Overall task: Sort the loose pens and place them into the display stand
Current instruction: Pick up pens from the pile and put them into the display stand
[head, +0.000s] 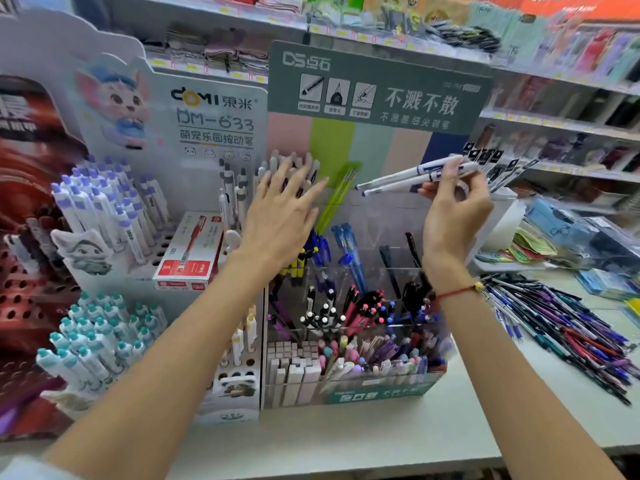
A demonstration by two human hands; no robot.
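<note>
A clear plastic display stand (pixel 349 386) with a green header card stood on the pale counter (pixel 346 434), its stepped compartments crowded with upright pens: blue and yellow ones at the back, black and red ones in the middle, pastel pens and square grey sticks in the front row. Just beside it on the left stood a white cardboard stand (pixel 207 133) with round holes, holding fat white pens with purple caps (pixel 104 202) above and teal caps (pixel 97 337) below; a red and white pen box (pixel 188 252) lay on its middle shelf. The right hand (pixel 453 202) pinched two slim white pens with dark blue bands (pixel 412 178) above the clear stand, their tips pointing left and slightly down. The left hand (pixel 280 209) was spread flat, fingers straight, over grey-topped pens (pixel 294 161) at the back of the stands. A heap of loose pens (pixel 561 330), blue, purple and red, lay on the counter to the right.
</note>
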